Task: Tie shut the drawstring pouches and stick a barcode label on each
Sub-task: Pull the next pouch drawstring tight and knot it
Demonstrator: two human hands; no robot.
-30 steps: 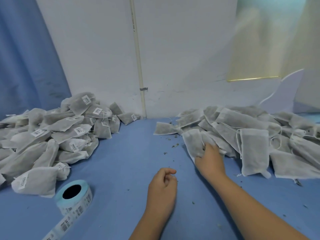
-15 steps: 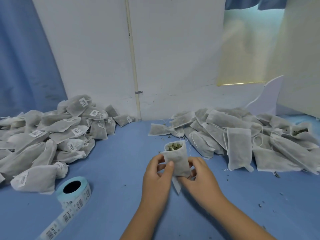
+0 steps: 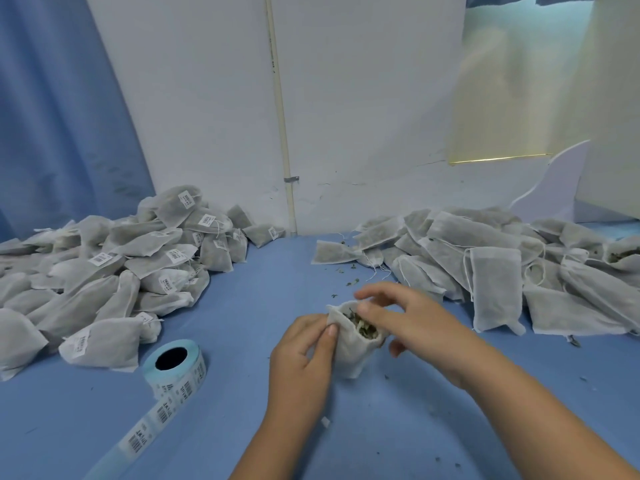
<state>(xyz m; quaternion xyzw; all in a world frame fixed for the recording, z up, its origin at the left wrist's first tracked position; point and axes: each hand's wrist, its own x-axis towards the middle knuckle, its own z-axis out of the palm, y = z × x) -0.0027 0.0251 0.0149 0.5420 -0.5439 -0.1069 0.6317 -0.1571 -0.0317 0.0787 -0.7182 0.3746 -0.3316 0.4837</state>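
My left hand (image 3: 304, 348) pinches the open pouch (image 3: 349, 351) upright above the table (image 3: 381, 431), and my right hand (image 3: 408, 317) cups its far rim. I should keep it level and cinch the mouth evenly, spilling nothing.

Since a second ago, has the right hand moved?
Yes. The right hand has left the unlabelled pile, coming nearer and leftward, toward the label roll, and now grips the open pouch.
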